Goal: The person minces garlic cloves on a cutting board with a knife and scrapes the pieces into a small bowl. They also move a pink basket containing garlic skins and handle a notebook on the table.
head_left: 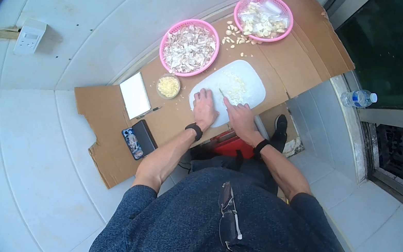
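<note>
Head view: the step in hand is judged to be the chopping of garlic. The right hand (pixel 238 115) is closed round the handle of a thin-bladed knife (pixel 223 94). The blade projects ahead of the knuckles over the white oval plastic cutting board (pixel 255 83). The left hand (pixel 205 107) lies palm down on the board's near edge, just beside the right hand, fingers loosely bent, gripping nothing visible. The pile of pale chopped garlic (pixel 236 85) sits just beyond the right hand's fingertips.

Beyond the left hand are a small clear bowl of minced garlic (pixel 159 84) and, farther out, a pink plastic basket of papery skins (pixel 161 47). A second pink plastic basket of peeled cloves (pixel 237 8) stands well beyond the right hand.

The next move calls for a steady blade kept clear of the left fingers.

Writing: none legible. The label on the clear water bottle (pixel 359 98), well out from the right hand, is too small to read. The white notepad (pixel 135 95), outboard of the left hand, shows no readable marks.
</note>
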### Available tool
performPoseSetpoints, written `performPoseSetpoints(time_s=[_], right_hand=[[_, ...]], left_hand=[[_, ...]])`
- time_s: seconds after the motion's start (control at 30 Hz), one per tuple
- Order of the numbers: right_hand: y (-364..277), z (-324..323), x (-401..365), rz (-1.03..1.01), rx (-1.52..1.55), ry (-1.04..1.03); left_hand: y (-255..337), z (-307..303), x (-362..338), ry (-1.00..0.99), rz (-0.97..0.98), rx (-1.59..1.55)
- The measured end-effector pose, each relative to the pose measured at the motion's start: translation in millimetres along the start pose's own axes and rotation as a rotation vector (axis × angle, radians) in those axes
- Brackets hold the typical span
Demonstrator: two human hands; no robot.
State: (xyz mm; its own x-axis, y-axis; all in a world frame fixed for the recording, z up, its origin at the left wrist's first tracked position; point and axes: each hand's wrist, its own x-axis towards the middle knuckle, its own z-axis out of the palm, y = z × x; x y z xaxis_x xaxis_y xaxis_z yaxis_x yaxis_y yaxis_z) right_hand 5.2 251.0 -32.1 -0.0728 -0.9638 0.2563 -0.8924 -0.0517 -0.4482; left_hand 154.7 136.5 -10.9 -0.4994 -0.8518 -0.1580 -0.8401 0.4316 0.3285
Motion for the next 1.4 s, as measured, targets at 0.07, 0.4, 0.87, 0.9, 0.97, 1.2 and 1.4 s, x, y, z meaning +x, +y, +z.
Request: performPoseSetpoints(time_s=[0.07,0.4,0.87,0.9,0.97,1.2,1.4], right_hand=[[1.4,7.6,2.0,0.012,0.025,-0.016],[5.7,15.5,6.0,0.027,0.025,-0.072],[7.1,1.4,4.2,0.018,-0.01,-0.008],[5.5,-0.9,6.3,0.023,-0.008,0.01],[14.8,14.2,-1.1,0.039,-0.008,-0.012],[9.8,3.6,3.4,0.016,-0.039,-0.011],[12.8,7.9,1.6,0.026,-0.04,-0.055]], left_hand=[[-1.9,-0.3,0.2,-0.001,0.0,0.001],[-0.9,1.0,-0.7,0.008,-0.004,-0.002],[0.6,3.1,0.5,0.036,0.006,-0.016],[0.2,1.8,0.5,0.039,0.011,-0.024],[-1.2,-0.5,-1.7,0.041,0.016,-0.028],[0.5,1.0,0.8,0.04,0.012,-0.023],[-0.2,-4.5,-0.4,0.018,0.004,-0.023]])
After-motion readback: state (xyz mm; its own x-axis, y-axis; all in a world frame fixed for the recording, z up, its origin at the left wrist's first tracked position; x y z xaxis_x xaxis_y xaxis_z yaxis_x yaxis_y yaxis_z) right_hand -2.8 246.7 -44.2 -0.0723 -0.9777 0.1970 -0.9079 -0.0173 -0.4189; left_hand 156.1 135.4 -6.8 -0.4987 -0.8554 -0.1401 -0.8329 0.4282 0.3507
